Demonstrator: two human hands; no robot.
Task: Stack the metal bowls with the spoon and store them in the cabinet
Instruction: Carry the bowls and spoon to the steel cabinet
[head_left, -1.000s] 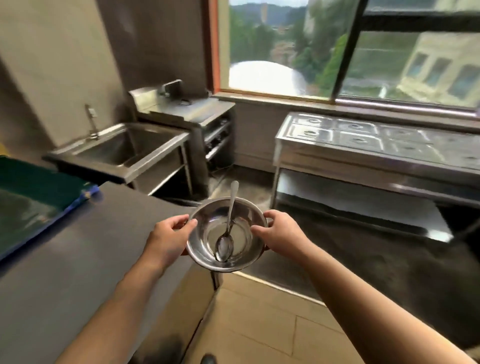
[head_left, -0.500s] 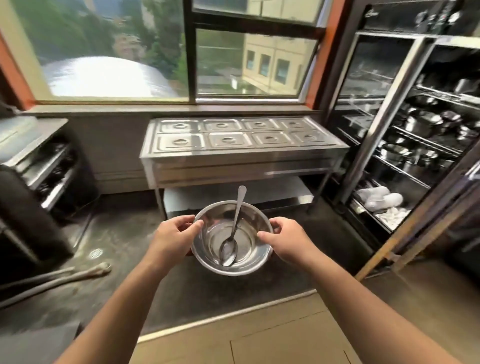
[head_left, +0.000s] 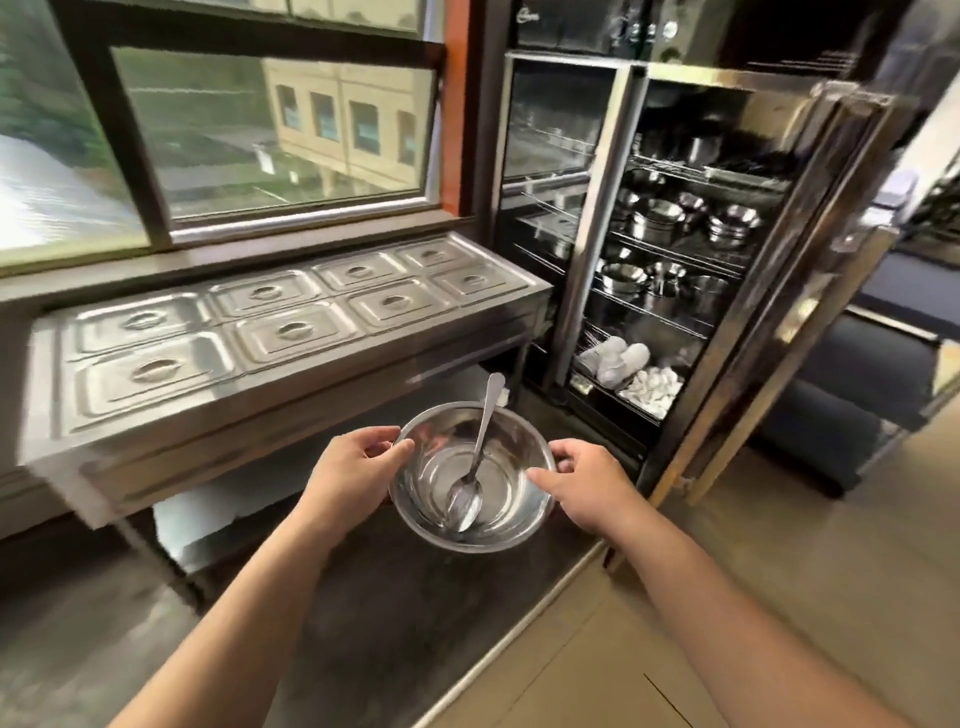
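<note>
both hands, left hand (head_left: 347, 470) and right hand (head_left: 587, 480), grip the metal bowls (head_left: 470, 480) with the spoon (head_left: 475, 457), carrying step; next must reach a shelf of the open cabinet (head_left: 675, 260).

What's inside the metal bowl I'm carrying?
A spoon lies in the metal bowl, its handle sticking out over the far rim. Whether another bowl is nested underneath cannot be seen.

Landmark: the cabinet (head_left: 691, 270), seen standing open with its door (head_left: 810, 291) swung to the right.
Wire shelves (head_left: 670, 254): stacked inside the cabinet, one above another.
Upper and middle shelves: loaded with metal bowls and pots (head_left: 654, 218).
Lowest shelf: white items (head_left: 631, 371) are laid on it.
Bench (head_left: 270, 338): set just left of the cabinet; eight lidded pans (head_left: 150, 369) are sunk in its top.
Floor (head_left: 779, 571): tiled before the cabinet.
</note>
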